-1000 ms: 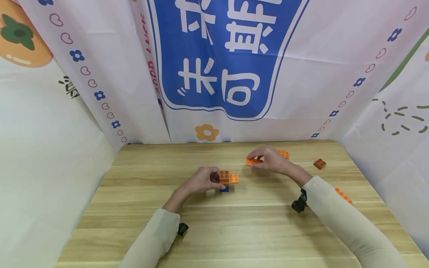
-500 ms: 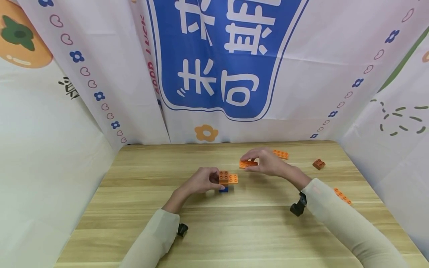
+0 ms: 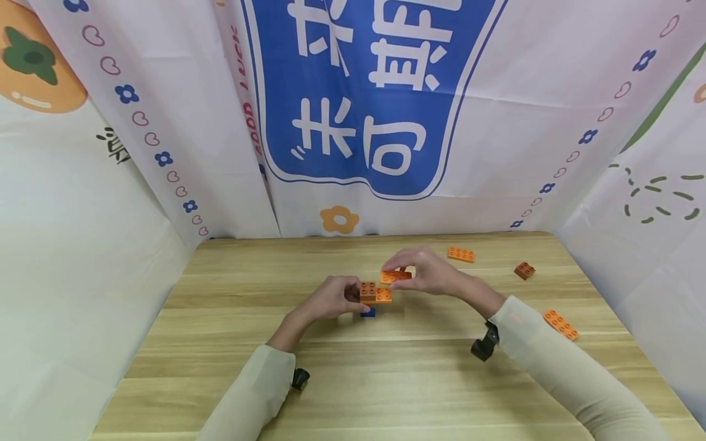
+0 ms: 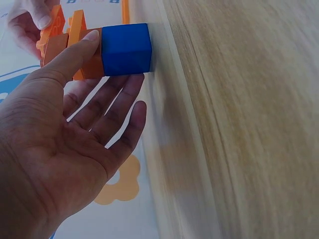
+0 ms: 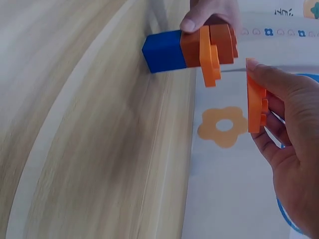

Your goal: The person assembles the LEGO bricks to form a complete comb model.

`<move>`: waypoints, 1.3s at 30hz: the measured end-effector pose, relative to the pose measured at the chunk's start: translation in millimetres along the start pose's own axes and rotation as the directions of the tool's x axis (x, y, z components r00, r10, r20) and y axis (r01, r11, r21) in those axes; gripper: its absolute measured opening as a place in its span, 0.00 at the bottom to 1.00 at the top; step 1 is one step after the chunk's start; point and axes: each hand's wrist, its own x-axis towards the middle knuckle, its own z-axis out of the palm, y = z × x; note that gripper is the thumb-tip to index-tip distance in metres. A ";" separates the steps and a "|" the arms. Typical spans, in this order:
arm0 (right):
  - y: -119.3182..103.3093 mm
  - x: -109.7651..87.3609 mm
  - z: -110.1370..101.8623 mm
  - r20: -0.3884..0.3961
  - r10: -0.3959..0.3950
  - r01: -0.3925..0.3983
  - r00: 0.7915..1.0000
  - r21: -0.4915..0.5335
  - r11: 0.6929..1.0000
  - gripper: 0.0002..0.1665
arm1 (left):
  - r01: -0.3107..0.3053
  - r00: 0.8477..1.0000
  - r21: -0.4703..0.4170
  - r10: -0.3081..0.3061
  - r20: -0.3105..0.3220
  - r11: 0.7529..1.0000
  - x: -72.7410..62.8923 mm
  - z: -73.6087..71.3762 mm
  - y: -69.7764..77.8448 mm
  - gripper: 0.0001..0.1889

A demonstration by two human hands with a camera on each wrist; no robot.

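My left hand (image 3: pixel 333 296) grips a small upright stack of building bricks near the middle of the table. At its bottom is a blue brick (image 4: pixel 127 49). A brown brick (image 5: pixel 191 49) sits on that, then a flat orange brick (image 5: pixel 207 57) jutting out to the right, and another brown brick (image 3: pixel 368 290) on top. Thumb and fingers hold the stack at the lower brown brick. My right hand (image 3: pixel 427 272) pinches a second flat orange brick (image 5: pixel 256 99) by its edges, raised just behind and right of the stack, its studs facing up, apart from the stack in the right wrist view.
On the wooden table (image 3: pixel 331 380) to the right lie a flat orange brick (image 3: pixel 461 254) at the back, a small brown brick (image 3: pixel 524 270), and another flat orange brick (image 3: pixel 561 324) beside the right forearm. A printed cloth (image 3: pixel 220 122) hangs behind and at both sides.
My right hand has carried the flat orange brick leftward and closer to the stack. My left hand keeps its hold on the stack in the same place.
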 end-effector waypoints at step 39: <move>-16.0 24.6 26.6 0.071 -0.054 0.052 0.996 0.031 0.998 0.20 | -0.052 0.999 -0.005 0.052 0.014 0.999 -0.2 -0.9 -2.5 0.13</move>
